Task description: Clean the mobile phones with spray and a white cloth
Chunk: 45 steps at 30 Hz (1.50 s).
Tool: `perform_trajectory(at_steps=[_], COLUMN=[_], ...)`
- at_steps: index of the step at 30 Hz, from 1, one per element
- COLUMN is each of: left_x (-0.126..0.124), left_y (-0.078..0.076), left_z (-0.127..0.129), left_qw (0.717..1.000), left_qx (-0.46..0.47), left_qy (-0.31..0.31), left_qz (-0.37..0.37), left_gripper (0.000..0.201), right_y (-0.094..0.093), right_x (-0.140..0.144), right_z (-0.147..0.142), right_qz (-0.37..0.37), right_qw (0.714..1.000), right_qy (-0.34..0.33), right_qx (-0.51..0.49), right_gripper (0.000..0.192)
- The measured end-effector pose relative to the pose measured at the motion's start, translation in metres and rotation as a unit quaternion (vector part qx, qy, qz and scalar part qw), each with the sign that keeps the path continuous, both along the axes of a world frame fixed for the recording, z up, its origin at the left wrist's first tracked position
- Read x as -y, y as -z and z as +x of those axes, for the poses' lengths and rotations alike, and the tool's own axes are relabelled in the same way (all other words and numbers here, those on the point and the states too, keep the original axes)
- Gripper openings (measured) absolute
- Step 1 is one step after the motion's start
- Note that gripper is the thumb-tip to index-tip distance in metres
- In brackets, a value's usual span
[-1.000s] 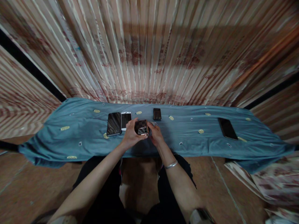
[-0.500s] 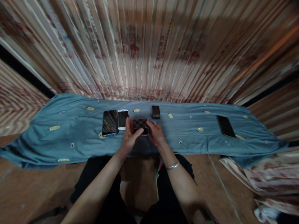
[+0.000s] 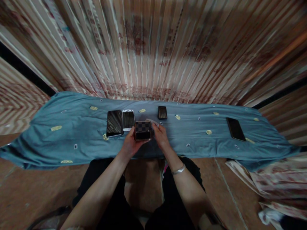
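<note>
Hands are meeting at the bench's near edge: the left hand is closing its grip on a checkered phone just above the blue cloth, the right hand touching its right side, fingers curled. Beyond are lying a black phone, a white phone and a small phone.

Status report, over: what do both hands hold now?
Left hand grips checkered phone. Right hand beside it, contact unclear. White phone close left, small dark phone beyond.
</note>
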<state>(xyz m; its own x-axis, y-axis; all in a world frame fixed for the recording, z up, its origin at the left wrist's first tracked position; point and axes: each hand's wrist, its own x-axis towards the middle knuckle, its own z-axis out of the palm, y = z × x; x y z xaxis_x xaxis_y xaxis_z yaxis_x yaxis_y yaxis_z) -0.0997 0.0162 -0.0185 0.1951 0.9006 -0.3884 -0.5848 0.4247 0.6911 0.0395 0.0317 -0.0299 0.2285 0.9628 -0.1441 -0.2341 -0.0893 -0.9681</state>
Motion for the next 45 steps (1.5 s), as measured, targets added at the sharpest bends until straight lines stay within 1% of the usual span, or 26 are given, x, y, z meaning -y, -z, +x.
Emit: perform_trajectory(at_steps=[2, 4, 5, 8, 11, 16, 21, 24, 27, 31, 36, 42, 45], left_x=[0.001, 0.002, 0.003, 0.004, 0.003, 0.0, 0.0, 0.002, 0.004, 0.006, 0.004, -0.002, -0.003], left_y=[0.001, 0.003, 0.004, 0.005, 0.003, -0.005, -0.015, -0.02, -0.024, -0.024, -0.024, -0.021, -0.018], left_z=[-0.001, -0.002, -0.002, 0.0, 0.001, -0.001, 0.001, 0.007, 0.012, 0.016, 0.015, 0.01, 0.01], left_qw=[1.0, 1.0, 1.0, 1.0, 1.0, 1.0, 0.993, 0.986, 0.977, 0.971, 0.97, 0.973, 0.975], left_qx=[0.003, -0.001, -0.005, -0.021, -0.026, -0.006, 0.085, 0.114, 0.128, 0.13, 0.122, 0.122, 0.124], left_qy=[0.007, 0.011, 0.013, 0.01, -0.005, -0.026, -0.06, -0.097, -0.133, -0.153, -0.163, -0.163, -0.156], left_qz=[-0.002, -0.004, -0.003, 0.0, -0.01, -0.011, -0.055, -0.078, -0.105, -0.131, -0.134, -0.112, -0.099], left_gripper=[0.044, 0.046, 0.046, 0.04, 0.03, 0.022, 0.023, 0.03, 0.031, 0.03, 0.033, 0.039, 0.04], right_y=[-0.006, -0.011, -0.012, -0.011, -0.006, 0.0, 0.004, 0.005, 0.004, 0.001, -0.001, 0.0, 0.0], right_x=[0.005, 0.012, 0.015, 0.021, 0.022, 0.024, 0.026, 0.027, 0.028, 0.029, 0.029, 0.033, 0.035], right_z=[0.001, 0.001, 0.001, -0.002, -0.006, -0.009, -0.011, -0.015, -0.02, -0.025, -0.027, -0.029, -0.029], right_qz=[0.026, 0.088, 0.121, 0.186, 0.22, 0.267, 0.286, 0.301, 0.319, 0.328, 0.314, 0.331, 0.339], right_qw=[0.999, 0.991, 0.983, 0.94, 0.898, 0.851, 0.792, 0.771, 0.76, 0.753, 0.756, 0.761, 0.761], right_qy=[0.0, -0.012, -0.026, -0.086, -0.12, -0.096, -0.082, -0.082, -0.087, -0.091, -0.114, -0.148, -0.146], right_qx=[0.045, 0.099, 0.139, 0.272, 0.362, 0.441, 0.533, 0.555, 0.56, 0.563, 0.562, 0.539, 0.533], right_gripper=[0.015, 0.027, 0.034, 0.05, 0.058, 0.054, 0.053, 0.053, 0.052, 0.051, 0.056, 0.052, 0.051])
